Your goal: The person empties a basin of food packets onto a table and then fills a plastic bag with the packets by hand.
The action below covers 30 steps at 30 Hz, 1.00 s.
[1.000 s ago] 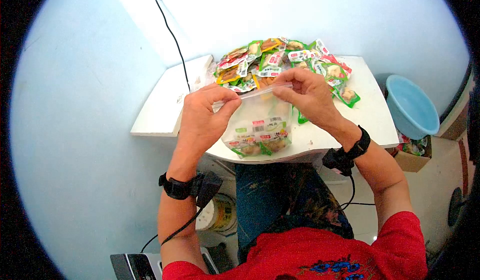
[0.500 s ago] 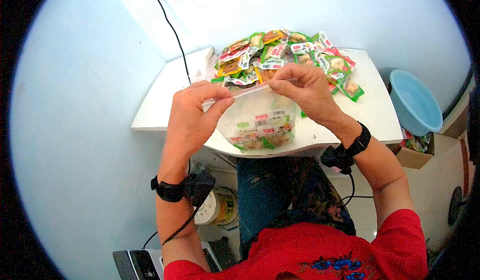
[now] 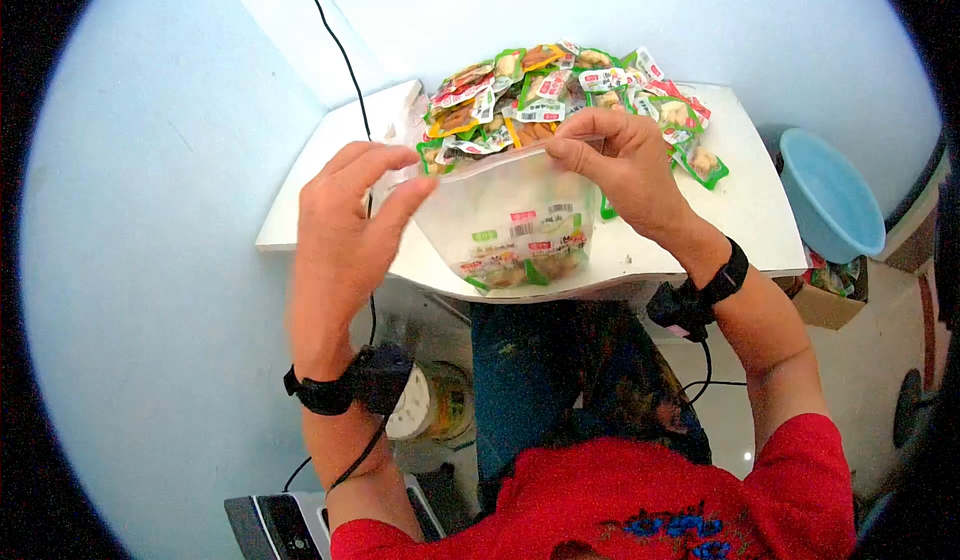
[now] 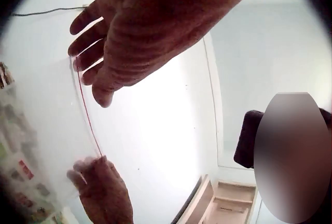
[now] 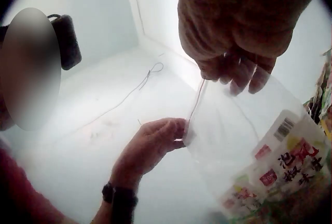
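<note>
A clear zip bag (image 3: 480, 205) hangs upright over the table's front edge, with several printed snack packets (image 3: 540, 265) in its bottom. My right hand (image 3: 630, 175) pinches the right end of its top edge between thumb and fingers. At the opposite top corner, my left hand (image 3: 340, 220) has its thumb and fingers spread apart, fingertips right at the plastic. A red zip line (image 4: 88, 115) runs between both hands in the left wrist view. Printed labels show through the bag wall (image 5: 223, 125) in the right wrist view.
Behind the bag, a heap of snack packets (image 3: 540, 110) covers the back of the white table (image 3: 745, 210). To the right are a blue basin (image 3: 830, 195) and a cardboard box (image 3: 830, 310) of packets. A black cable (image 3: 340, 50) runs down the wall at left.
My left hand has moved left along the bag's top edge, and its thumb and forefinger have parted from their pinch. The right hand keeps its pinch on the bag.
</note>
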Available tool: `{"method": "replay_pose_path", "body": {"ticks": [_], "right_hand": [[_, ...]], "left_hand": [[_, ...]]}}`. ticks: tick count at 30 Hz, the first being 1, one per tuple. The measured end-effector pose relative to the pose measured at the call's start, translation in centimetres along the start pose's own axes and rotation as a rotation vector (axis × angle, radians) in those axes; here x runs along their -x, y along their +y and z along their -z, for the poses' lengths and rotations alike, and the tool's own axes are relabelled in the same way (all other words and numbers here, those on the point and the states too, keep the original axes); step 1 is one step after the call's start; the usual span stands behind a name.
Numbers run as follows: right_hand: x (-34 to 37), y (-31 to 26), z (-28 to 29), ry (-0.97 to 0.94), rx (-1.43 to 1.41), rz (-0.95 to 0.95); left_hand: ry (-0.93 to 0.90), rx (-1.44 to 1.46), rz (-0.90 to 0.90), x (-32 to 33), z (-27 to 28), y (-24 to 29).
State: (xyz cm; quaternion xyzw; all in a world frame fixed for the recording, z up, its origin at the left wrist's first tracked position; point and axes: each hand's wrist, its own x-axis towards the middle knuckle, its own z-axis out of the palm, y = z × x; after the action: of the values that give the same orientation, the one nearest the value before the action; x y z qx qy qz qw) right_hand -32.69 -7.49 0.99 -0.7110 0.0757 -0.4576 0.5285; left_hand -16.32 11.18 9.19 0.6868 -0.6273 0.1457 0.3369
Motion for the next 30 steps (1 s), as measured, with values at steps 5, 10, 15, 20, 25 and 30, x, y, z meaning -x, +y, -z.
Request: {"method": "replay_pose_path", "body": {"ticks": [5, 10, 15, 20, 25, 30], "right_hand": [[0.5, -0.5, -0.2, -0.04, -0.095, -0.033], [1.6, -0.6, 0.0, -0.056, -0.11, -0.034], [4.7, 1.8, 0.4, -0.354, -0.031, -0.137], [8.1, 5.6, 0.1, -0.433, -0.055, -0.277], [9.7, 5.3, -0.1, -0.382, -0.116, -0.381], [10.1, 5.7, 0.1, -0.388, -0.019, -0.389]], "left_hand": [[0.027, 0.059, -0.128, -0.2, -3.6, 0.9], [0.053, 0.063, -0.051, 0.4, -3.8, 1.7], [0.076, 0.074, -0.03, 1.6, -3.8, 2.4], [0.039, 0.062, -0.053, 1.4, -4.6, 1.2], [-0.279, 0.24, 0.194, -0.3, -7.4, -3.1], [-0.524, 0.556, 0.341, 1.7, -13.4, -8.5]]}}
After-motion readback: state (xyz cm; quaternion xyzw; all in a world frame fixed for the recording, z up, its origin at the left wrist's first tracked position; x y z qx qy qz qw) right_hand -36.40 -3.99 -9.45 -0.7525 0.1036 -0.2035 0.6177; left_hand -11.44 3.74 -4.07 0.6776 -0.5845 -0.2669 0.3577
